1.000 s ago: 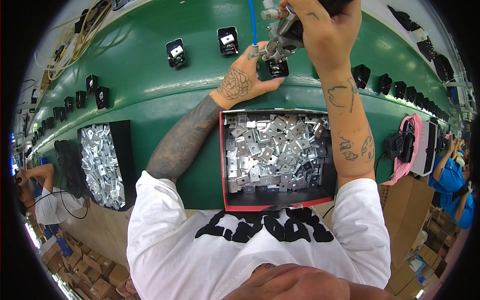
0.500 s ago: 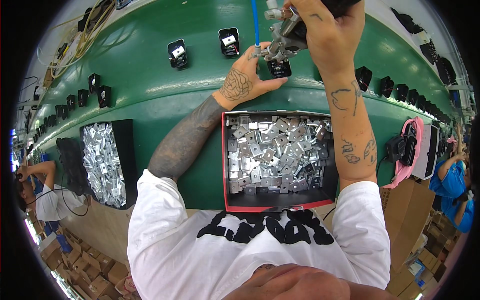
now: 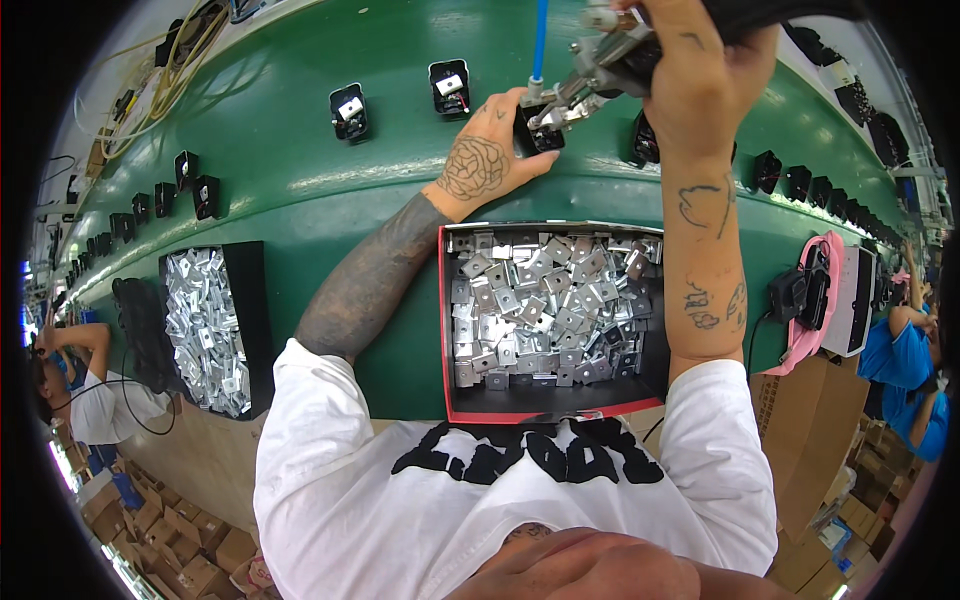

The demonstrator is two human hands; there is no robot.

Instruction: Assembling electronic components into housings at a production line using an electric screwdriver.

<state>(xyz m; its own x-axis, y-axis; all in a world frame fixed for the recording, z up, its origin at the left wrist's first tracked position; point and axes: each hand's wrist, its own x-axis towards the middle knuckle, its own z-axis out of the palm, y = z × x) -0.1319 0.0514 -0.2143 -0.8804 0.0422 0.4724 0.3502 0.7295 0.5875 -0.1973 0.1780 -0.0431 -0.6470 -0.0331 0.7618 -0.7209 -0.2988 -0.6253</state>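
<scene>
My left hand (image 3: 483, 152) is wrapped round the left side of a small open black housing (image 3: 548, 141), thumb along its near edge. In my closed right hand (image 3: 700, 85) is a metal dispensing gun (image 3: 592, 72) with a black covered body. Its tip reaches down into the housing; the exact contact spot is hidden. A blue hose (image 3: 541, 40) runs up from the gun's front end. Close to me lies a red-edged black box (image 3: 447, 330) full of flat silver metal plates (image 3: 545, 310), each with a hole.
Two black housings (image 3: 349, 112) with silver plates and wires stand left of my left hand. Another housing (image 3: 645, 140) is partly behind my right wrist. More line the green table (image 3: 400, 180) both ways. A second box of plates (image 3: 208, 330) lies left; a pink-strapped black device (image 3: 808, 295) right.
The gun and my right hand have shifted right, and the gun now leans more. The housing has tilted in my left hand and moved slightly left. A housing behind my right wrist has come into view.
</scene>
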